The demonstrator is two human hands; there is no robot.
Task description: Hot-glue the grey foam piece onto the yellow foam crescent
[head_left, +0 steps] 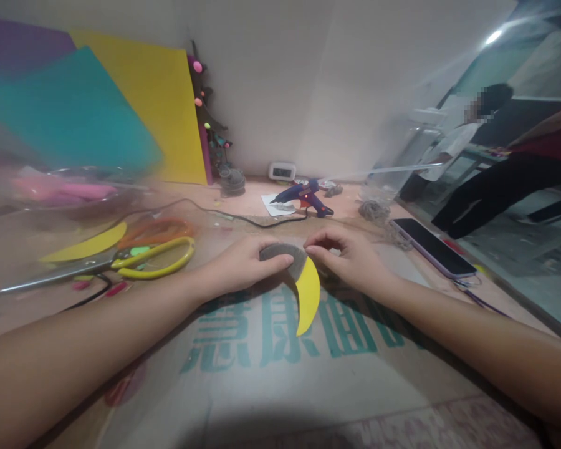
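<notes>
A yellow crescent hangs over the middle of the table, its upper part wrapped in grey cord. My left hand is closed on that grey-wrapped end, thumb on top and fingers behind. My right hand is pinched at the right edge of the wrapped part, thumb and index finger pressed together. What sits between those fingertips is too small to make out. The crescent's bare yellow tip points down toward me.
Yellow-handled scissors and a yellow crescent piece lie left. A blue glue gun with a black cable stands behind my hands. A phone and grey cord lie right. Coloured sheets lean at back left; people are beyond the table.
</notes>
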